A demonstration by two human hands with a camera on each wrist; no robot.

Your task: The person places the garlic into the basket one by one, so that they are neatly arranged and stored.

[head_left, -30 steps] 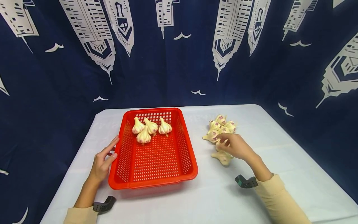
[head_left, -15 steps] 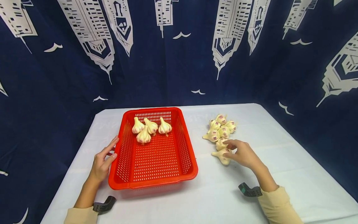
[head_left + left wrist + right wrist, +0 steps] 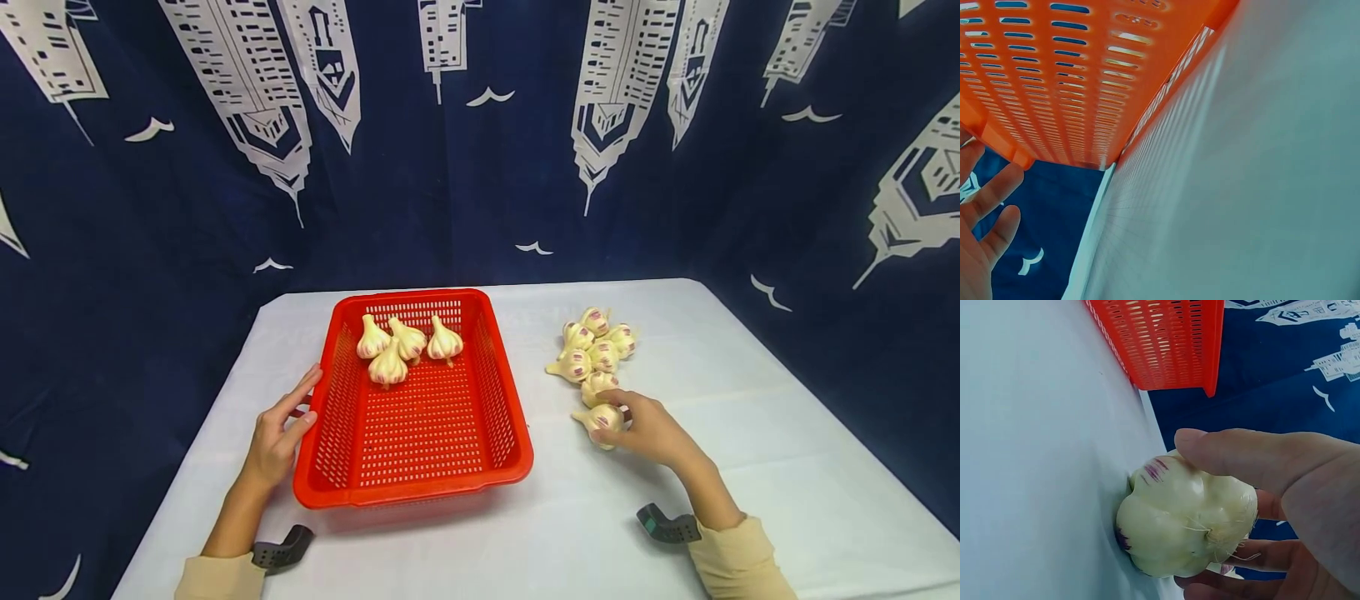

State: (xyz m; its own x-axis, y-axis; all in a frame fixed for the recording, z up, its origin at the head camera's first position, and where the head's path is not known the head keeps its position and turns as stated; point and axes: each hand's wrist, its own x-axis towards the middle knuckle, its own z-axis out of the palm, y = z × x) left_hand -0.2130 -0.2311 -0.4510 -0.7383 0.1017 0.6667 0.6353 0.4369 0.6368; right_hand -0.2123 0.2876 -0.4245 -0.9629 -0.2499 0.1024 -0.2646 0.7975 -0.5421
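Note:
My right hand point(image 3: 647, 427) has its thumb and fingers round the nearest garlic bulb point(image 3: 602, 423), whose neck points left. In the right wrist view the thumb lies on one side of that garlic bulb point(image 3: 1179, 519), its rootlets facing the camera, and the fingers reach along the other side. More garlic bulbs point(image 3: 576, 365) lie heaped just beyond. On the left, my left hand point(image 3: 273, 442) rests its extended fingers against the side rim of a red plastic basket point(image 3: 412, 487). Several garlic bulbs point(image 3: 387, 367) sit at the basket's far end.
A white cloth point(image 3: 540, 542) covers the table, and the basket stands left of its middle. Behind hangs a dark blue curtain point(image 3: 450, 200) with white building prints. A black strap-like device point(image 3: 667, 525) is at the right wrist, another point(image 3: 283, 548) at the left.
My right hand has drawn back from the heap toward the nearest garlic bulb and closed round it; that bulb has shifted slightly. The left hand and basket stay put.

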